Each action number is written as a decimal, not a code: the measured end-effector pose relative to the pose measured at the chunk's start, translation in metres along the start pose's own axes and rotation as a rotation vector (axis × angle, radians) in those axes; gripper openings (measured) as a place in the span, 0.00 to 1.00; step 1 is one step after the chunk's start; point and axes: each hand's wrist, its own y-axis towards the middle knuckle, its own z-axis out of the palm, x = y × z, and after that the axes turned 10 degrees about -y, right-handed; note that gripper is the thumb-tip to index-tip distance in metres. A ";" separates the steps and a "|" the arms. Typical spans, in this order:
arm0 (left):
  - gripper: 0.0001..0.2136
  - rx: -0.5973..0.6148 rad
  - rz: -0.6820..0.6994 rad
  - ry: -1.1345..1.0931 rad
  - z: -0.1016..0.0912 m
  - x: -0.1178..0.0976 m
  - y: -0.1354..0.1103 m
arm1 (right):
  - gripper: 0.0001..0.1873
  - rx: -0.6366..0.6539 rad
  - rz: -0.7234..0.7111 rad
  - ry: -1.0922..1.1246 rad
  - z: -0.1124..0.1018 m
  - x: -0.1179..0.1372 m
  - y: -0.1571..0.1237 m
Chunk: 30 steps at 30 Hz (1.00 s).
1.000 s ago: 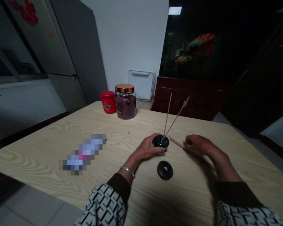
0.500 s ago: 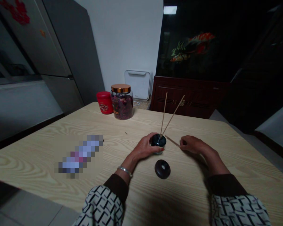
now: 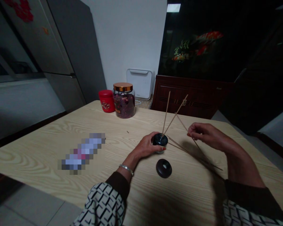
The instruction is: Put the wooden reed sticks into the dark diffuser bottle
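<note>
The left hand (image 3: 145,147) wraps a dark reed-diffuser bottle (image 3: 161,140), best kept steady; the right hand (image 3: 206,134) pinches one thin reed (image 3: 182,122), best gripped lightly.

Small jar (image 3: 160,138) looked like dark glass, glossy, catching highlights on top. Thin sticks (image 3: 166,113) looked wooden, matt, unvarnished. Ring-shaped disc (image 3: 163,172) was dark, smooth, faintly sheened; wood or plastic, could not be told. Tabletop (image 3: 73,128) showed wavy wood grain, smooth, low sheen. Bracelet (image 3: 126,168) was shiny silvery metal. Sleeves (image 3: 106,201) were matt patterned cloth. Large jar (image 3: 124,106) was clear, smooth; its coppery lid (image 3: 123,87) looked metallic, glossy. Red canister (image 3: 107,100) looked like smooth plastic. Cabinet (image 3: 195,91) looked like dark wood.
</note>
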 end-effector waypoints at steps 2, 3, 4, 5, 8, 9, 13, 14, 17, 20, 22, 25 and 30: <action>0.30 0.011 0.003 -0.010 0.000 0.001 0.000 | 0.10 -0.265 -0.016 0.210 -0.011 0.018 -0.006; 0.30 0.014 0.004 -0.016 0.000 0.001 0.000 | 0.10 -0.408 -0.022 0.325 -0.013 0.028 -0.007; 0.31 0.013 0.004 -0.020 0.000 0.002 0.000 | 0.09 -0.545 -0.030 0.439 -0.013 0.036 -0.008; 0.31 0.011 0.003 -0.021 0.000 0.002 0.000 | 0.09 -0.662 -0.045 0.542 -0.011 0.044 -0.008; 0.31 -0.001 0.002 0.003 -0.001 0.003 0.000 | 0.09 -0.867 -0.101 0.722 0.000 0.061 -0.003; 0.31 -0.007 0.002 0.019 -0.001 0.003 0.000 | 0.09 -0.895 -0.115 0.737 0.004 0.065 -0.001; 0.31 -0.012 0.004 0.058 -0.001 0.001 0.000 | 0.09 -0.929 -0.147 0.683 0.019 0.069 0.005; 0.31 -0.007 0.007 0.053 -0.002 0.001 0.000 | 0.09 -0.921 -0.151 0.659 0.022 0.069 0.005; 0.32 -0.006 0.007 0.043 -0.002 0.002 0.000 | 0.09 -0.869 -0.165 0.596 0.031 0.071 0.007; 0.33 -0.021 0.012 0.065 -0.002 0.005 0.001 | 0.10 -0.803 -0.170 0.557 0.040 0.072 0.009; 0.32 -0.019 0.018 0.066 -0.002 0.006 0.002 | 0.10 -0.739 -0.163 0.528 0.047 0.072 0.011; 0.32 -0.010 0.020 0.058 -0.002 0.006 0.002 | 0.10 -0.614 -0.129 0.420 0.061 0.070 0.014; 0.33 -0.014 0.039 0.068 -0.002 0.004 0.001 | 0.12 -0.416 -0.100 0.215 0.074 0.064 0.019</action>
